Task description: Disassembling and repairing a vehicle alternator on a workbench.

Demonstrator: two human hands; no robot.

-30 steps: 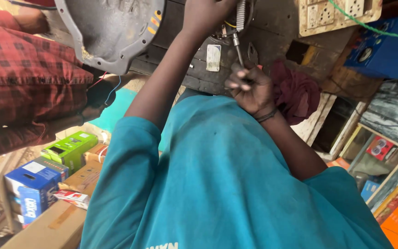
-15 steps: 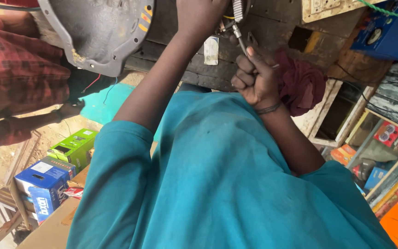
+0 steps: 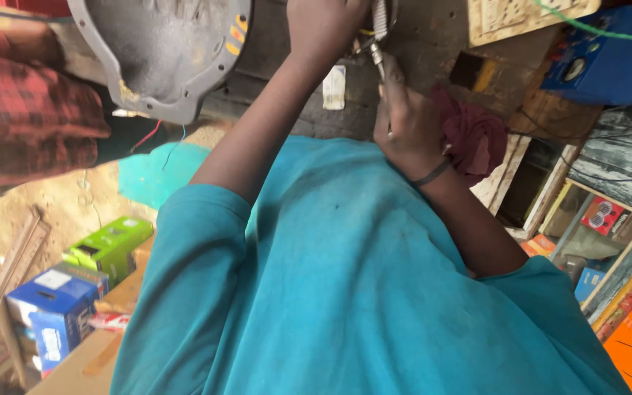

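Observation:
My left hand (image 3: 325, 28) is raised to the top edge of the view, closed beside the ribbed silver end of a metal tool (image 3: 380, 22); its fingertips are cut off. My right hand (image 3: 406, 123), with a dark band at the wrist, is fisted just below, thumb up along the tool's thin shaft. Thin yellow wiring shows between the two hands. A crumpled maroon cloth (image 3: 477, 135) lies right behind my right hand. My teal shirt (image 3: 360, 292) fills the lower view.
A grey metal housing (image 3: 162, 51) sits top left beside a person's red plaid sleeve (image 3: 23, 117). Green (image 3: 111, 245) and blue (image 3: 56, 307) boxes lie lower left. A blue device (image 3: 608, 62), a wooden socket board (image 3: 521, 18) and shelves of small packages (image 3: 601, 227) stand at right.
My right hand has risen closer to the tool and my left hand. The view has shifted, with the housing and boxes sliding slightly.

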